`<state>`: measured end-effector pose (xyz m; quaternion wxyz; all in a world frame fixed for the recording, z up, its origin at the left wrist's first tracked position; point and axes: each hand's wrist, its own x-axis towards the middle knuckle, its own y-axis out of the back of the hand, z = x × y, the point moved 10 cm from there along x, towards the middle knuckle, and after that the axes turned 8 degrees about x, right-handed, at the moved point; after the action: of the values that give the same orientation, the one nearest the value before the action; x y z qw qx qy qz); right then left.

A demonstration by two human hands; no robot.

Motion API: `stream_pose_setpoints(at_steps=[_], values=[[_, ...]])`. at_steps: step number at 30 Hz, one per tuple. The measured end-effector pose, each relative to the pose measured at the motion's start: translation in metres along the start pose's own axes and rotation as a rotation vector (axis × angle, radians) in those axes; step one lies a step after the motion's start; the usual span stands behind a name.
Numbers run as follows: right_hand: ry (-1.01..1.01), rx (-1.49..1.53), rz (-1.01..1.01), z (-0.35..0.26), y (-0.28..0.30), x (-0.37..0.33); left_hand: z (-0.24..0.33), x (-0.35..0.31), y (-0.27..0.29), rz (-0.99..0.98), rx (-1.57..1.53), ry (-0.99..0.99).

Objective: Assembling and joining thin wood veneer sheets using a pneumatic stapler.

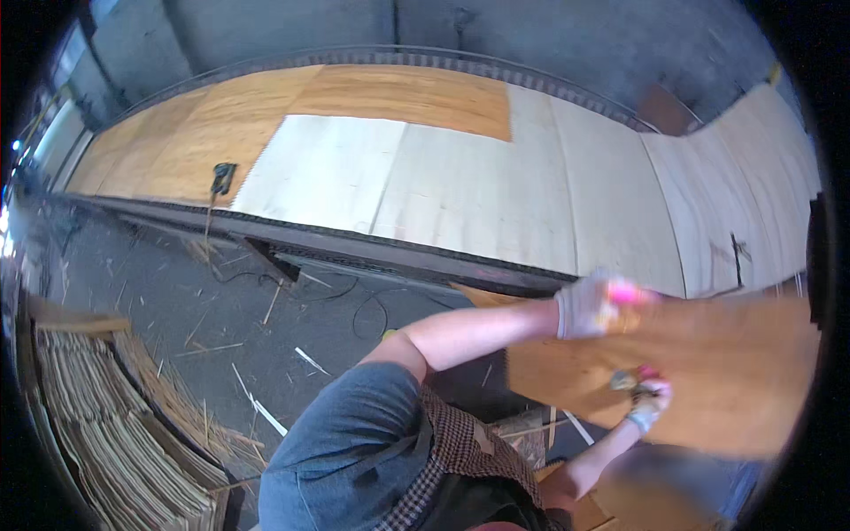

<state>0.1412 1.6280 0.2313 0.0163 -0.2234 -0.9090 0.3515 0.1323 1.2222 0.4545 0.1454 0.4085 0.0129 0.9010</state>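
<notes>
My left hand (604,303), in a pale work glove with pink on the fingers, is over the far edge of an orange-brown wood veneer sheet (717,380). Motion smears its fingers, so their grip cannot be made out. Lower down, my right hand (650,400), in a similar glove, is closed above the same sheet. Beside its fingertips shows a small greyish rounded thing (622,380), too blurred to name. Across from me, pale veneer sheets (478,190) lie edge to edge on a long bench, with orange-brown sheets (407,93) on its far and left parts.
A dark hand-held tool (222,179) with a cord lies on the bench's left part. Wood strips (266,416) and cord loops (370,314) litter the grey floor (177,292). A tall stack of veneer sheets (119,425) stands at lower left. A grey wall is behind the bench.
</notes>
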Motion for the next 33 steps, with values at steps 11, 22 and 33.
stream_pose_setpoints(at_steps=[11, 22, 33], values=[[-0.105, -0.628, -0.925, 0.198, -0.497, -0.113, -0.051, -0.061, 0.440, 1.201, -0.408, 0.116], [-1.064, -0.689, -0.207, 0.521, -0.185, -0.048, -0.321, -0.489, 0.400, 1.635, -0.436, 1.243], [-0.697, -0.266, 0.664, 0.495, -0.059, 0.033, -0.349, -0.583, 0.366, 1.431, -0.645, 1.620]])
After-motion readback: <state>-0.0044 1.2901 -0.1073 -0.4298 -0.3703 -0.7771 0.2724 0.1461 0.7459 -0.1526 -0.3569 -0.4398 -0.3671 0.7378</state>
